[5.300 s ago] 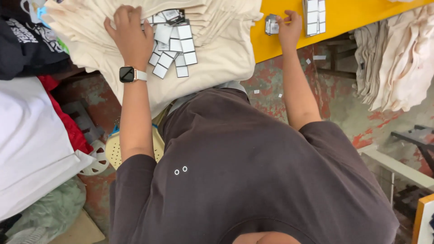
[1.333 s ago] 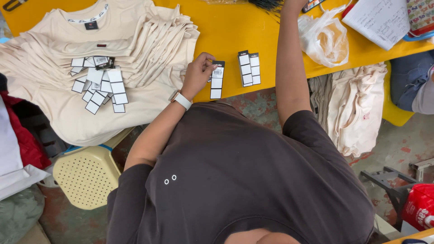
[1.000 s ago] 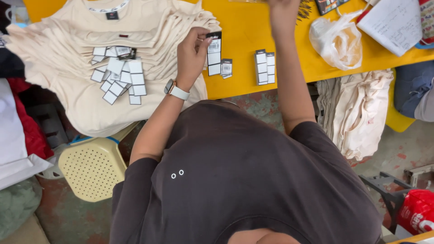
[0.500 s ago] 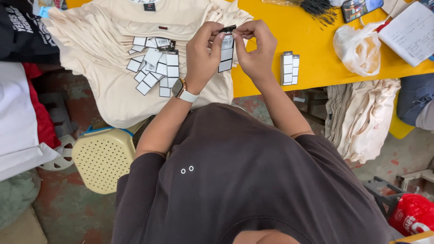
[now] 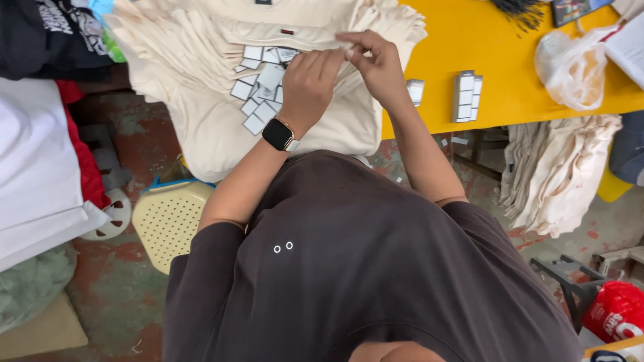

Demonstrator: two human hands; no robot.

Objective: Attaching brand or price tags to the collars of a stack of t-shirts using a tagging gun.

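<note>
My left hand, with a black watch on the wrist, and my right hand meet fingertip to fingertip over a stack of cream t-shirts. Together they pinch a small white paper tag, mostly hidden by the fingers. Just left of my left hand, several loose white tags lie scattered on the top shirt. A neat stack of tags and one single tag rest on the yellow table to the right of my right hand.
A clear plastic bag sits on the table's right side. Cream garments hang below the table edge. A cream perforated stool stands under the shirts. White fabric and a black garment lie at left; a red bag sits low right.
My left hand picked a strip of tags off the yellow table and carried it left over the shirts. My right hand came down to join it. Both hands now close tighter around the tag.
</note>
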